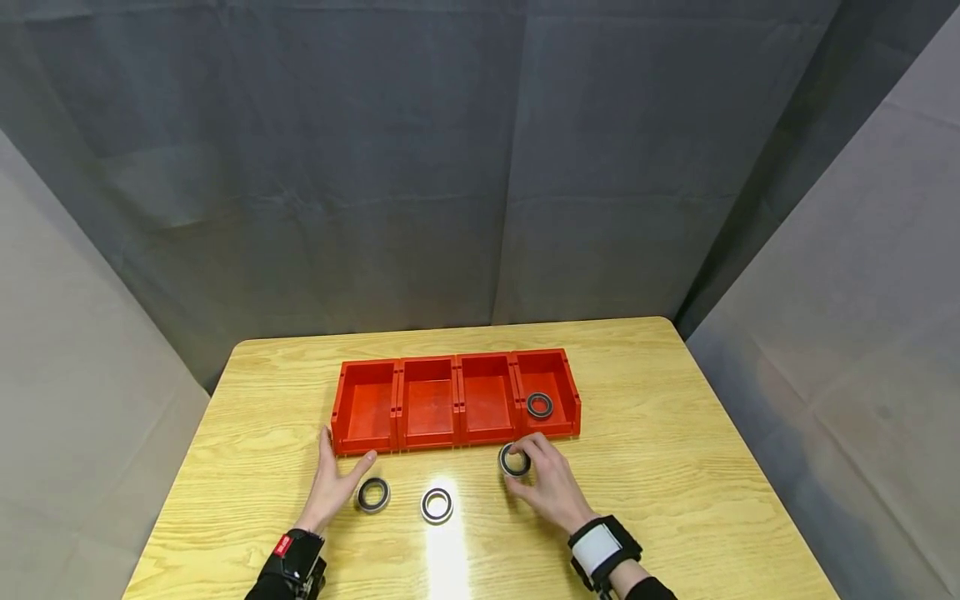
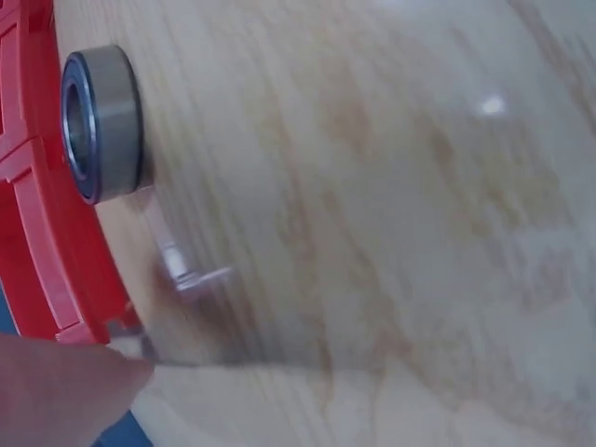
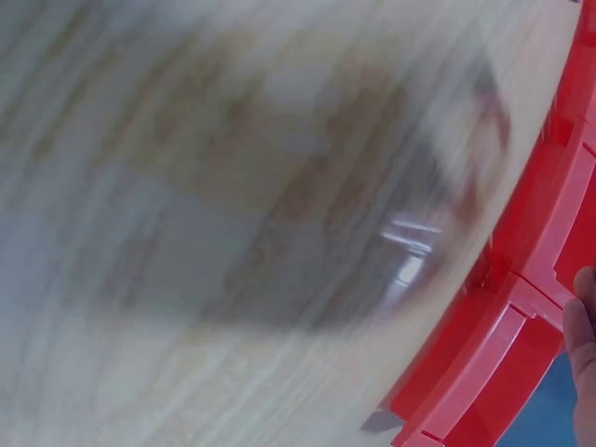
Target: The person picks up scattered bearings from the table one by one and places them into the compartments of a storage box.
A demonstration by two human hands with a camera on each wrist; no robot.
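Between the thumb and fingers of my right hand [image 1: 553, 486], a ball bearing [image 1: 503, 463] is pinched, held just in front of the red bin row [image 1: 427, 447]. Only fingertips of that hand [image 3: 581, 349] show in the right wrist view, and the bearing is out of sight there. At the bin row's front left corner rests my left hand [image 1: 332, 486], its fingers straight and thumb spread. Another bearing [image 1: 362, 497] lies beside that thumb; it also appears as a bearing [image 2: 121, 121] in the left wrist view. A third bearing [image 1: 425, 514] lies on the table between the hands.
One more bearing [image 1: 529, 408] lies in the far right compartment. The red row has several compartments side by side. It stands on a light wood table [image 1: 637, 400], with a dark cloth [image 1: 375, 167] hanging behind and pale cloth panels [image 1: 847, 333] at the sides.
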